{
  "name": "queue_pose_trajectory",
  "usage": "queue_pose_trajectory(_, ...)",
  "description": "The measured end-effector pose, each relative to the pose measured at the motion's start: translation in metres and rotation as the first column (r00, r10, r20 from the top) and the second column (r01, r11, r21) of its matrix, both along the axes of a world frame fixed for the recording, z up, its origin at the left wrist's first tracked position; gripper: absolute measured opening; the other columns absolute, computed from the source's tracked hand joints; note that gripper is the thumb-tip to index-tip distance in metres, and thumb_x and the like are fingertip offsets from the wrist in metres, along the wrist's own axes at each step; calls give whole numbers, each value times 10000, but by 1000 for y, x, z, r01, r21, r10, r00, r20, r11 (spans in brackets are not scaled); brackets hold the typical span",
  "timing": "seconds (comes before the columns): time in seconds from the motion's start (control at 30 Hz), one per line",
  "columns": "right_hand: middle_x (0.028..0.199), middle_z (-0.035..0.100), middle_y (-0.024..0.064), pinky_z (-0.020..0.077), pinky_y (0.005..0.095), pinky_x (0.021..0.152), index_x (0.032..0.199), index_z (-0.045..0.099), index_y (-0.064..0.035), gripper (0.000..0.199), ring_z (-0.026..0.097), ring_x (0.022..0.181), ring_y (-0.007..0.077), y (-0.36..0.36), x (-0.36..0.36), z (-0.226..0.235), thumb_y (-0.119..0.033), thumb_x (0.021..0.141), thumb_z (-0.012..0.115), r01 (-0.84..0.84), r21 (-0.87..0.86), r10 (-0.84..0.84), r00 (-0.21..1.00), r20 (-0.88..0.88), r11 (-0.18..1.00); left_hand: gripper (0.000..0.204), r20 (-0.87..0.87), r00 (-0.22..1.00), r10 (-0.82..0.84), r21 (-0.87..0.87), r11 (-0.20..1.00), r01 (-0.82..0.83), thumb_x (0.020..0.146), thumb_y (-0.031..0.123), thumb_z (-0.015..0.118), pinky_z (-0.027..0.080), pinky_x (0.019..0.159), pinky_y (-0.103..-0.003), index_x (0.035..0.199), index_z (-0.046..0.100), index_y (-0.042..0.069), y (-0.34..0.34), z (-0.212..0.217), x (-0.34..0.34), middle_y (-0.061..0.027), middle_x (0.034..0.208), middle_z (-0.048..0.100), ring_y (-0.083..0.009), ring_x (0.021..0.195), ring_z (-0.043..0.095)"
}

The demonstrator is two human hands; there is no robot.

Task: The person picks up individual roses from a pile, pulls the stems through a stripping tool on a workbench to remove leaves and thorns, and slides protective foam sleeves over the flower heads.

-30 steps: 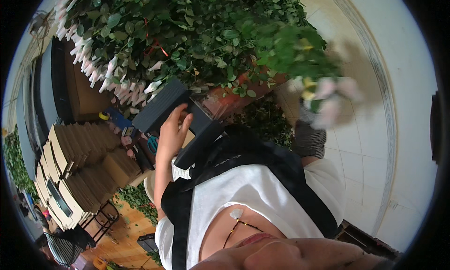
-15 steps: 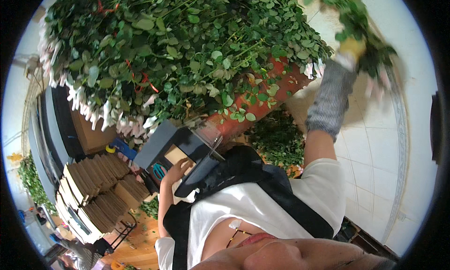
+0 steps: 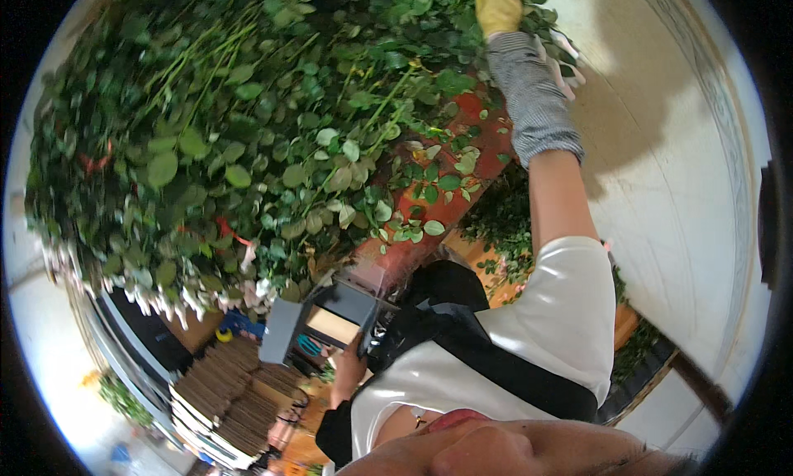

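At the top edge my right hand, in a yellow glove with a grey knitted sleeve, lies on the leaves at the right end of a big heap of leafy cut stems. Its fingers look stretched out, their tips near the picture's edge. Pale wrapped flower heads stick out beside the sleeve. My bare left hand grips the near side of a dark grey open box close to my body. Inside the box is a tan panel, with teal-handled scissors beside it.
The heap lies over a red surface. Stacked brown cardboard pieces stand at the lower left. More leafy stems lie lower down, right of the red surface. A pale tiled wall or floor spans the right side.
My right hand has swung left from the far right onto the heap; the leafy bunch it carried is no longer distinct. The view has shifted, and my left hand stays at the box.
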State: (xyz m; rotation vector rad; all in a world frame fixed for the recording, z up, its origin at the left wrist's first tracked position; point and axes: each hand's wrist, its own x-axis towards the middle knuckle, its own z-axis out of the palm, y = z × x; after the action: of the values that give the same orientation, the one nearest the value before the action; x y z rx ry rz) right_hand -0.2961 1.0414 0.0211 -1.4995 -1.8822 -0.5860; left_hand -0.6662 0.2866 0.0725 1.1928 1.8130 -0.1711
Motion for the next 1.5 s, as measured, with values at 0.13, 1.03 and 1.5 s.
queue_pose_trajectory(0.13,1262,603,189,391,474,1057,1324,547,7,590,520,1220,370,-46,-54,33,-294,834,680,47,-205,-71,991,-114,978,666,-105,968,227,-205,948,-244,814,18,590,510,888,-516,1452,497,183,25,34,27,-296,1109,661,-458,1052,635)
queue_pose_trajectory(1.03,1350,606,181,436,411,1081,1337,577,-22,451,565,1266,307,-119,5,44,-190,925,644,-300,68,289,794,-535,951,568,-199,976,-90,65,992,105,821,115,608,518,881,-515,1385,553,150,-7,0,8,-280,1016,687,-459,923,672)
queue_pose_trajectory(1.5,1512,423,160,282,449,1189,1523,345,-112,847,403,1387,356,-419,-332,48,-168,786,758,-708,-676,964,266,15,206,639,545,728,415,-83,891,-445,1006,522,518,472,981,-351,1409,473,29,-25,-84,-78,-146,1304,601,-254,1174,591)
